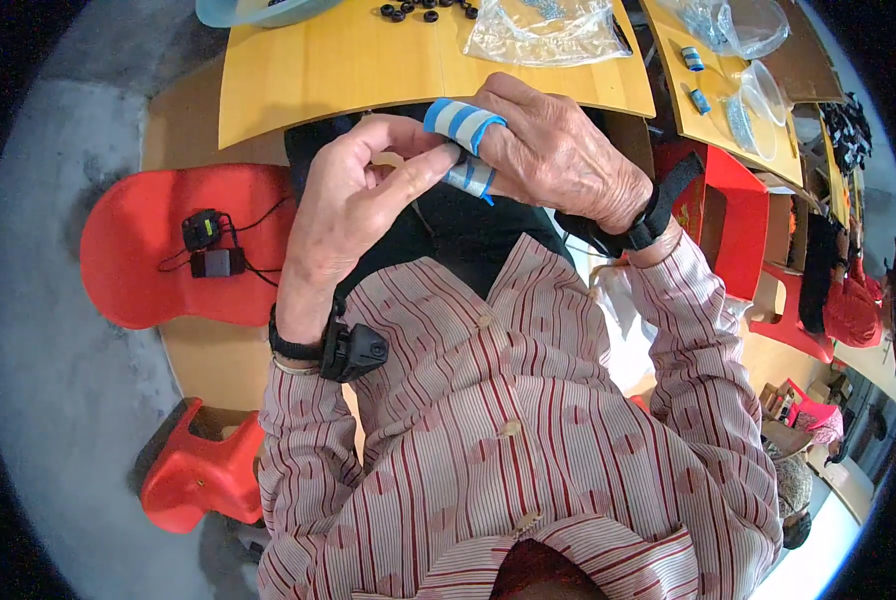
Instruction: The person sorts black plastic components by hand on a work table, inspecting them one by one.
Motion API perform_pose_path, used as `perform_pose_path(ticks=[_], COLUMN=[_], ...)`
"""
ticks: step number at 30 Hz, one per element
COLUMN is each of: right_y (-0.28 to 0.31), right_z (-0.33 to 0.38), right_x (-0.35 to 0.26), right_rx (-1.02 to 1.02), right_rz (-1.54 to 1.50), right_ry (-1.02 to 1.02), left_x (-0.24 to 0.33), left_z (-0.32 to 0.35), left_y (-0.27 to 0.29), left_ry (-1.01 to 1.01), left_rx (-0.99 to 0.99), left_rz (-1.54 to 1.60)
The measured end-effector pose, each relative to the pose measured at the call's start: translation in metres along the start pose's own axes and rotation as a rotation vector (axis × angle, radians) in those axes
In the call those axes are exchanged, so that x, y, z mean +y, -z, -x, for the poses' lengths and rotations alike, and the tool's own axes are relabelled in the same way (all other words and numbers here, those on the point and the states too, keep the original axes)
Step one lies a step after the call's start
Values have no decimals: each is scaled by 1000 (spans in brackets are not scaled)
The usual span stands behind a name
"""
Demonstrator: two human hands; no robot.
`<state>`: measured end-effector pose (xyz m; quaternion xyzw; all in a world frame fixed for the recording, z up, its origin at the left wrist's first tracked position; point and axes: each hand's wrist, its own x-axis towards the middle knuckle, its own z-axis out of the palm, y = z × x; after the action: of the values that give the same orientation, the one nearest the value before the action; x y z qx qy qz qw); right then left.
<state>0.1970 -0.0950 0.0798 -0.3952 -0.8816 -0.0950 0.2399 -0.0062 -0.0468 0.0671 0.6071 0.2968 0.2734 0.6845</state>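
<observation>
My left hand (353,190) and my right hand (558,150) meet in front of my lap, just off the near edge of the table. The fingers of both are closed together at the tips. A blue and white striped cloth finger sleeve (465,124) covers one finger of my right hand, and a second striped sleeve (471,178) sits on a digit just below it. My left thumb and fingertips press in between these sleeves. Something small and dark shows at the pinch, too hidden to name. Black straps circle both wrists; the left one carries a small black device (360,352).
The wooden table (338,75) bears several small black rings (400,14), a clear plastic bag (543,35) and a pale blue basin (258,12). Rightward, another table holds clear tubs (758,110) and striped sleeves (693,59). A red chair (133,245) with cabled devices stands left.
</observation>
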Motion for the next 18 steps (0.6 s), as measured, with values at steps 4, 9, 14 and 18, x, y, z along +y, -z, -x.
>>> perform_pose_path(ticks=[4,9,14,18], right_y=[-2,-5,0,-5], right_z=[0,-4,-3,-1], right_x=[0,0,-1,0], right_rx=[-37,39,6,26], right_rz=[-5,-4,11,30], right_ry=[-5,-12,-26,-38], left_x=[-1,-5,-8,-9], left_z=[-2,-4,-5,-7], left_y=[-4,-8,-13,-17], left_ry=[-61,-74,-30,-3], left_rx=[38,132,168,178], left_rz=[-97,-81,-22,74])
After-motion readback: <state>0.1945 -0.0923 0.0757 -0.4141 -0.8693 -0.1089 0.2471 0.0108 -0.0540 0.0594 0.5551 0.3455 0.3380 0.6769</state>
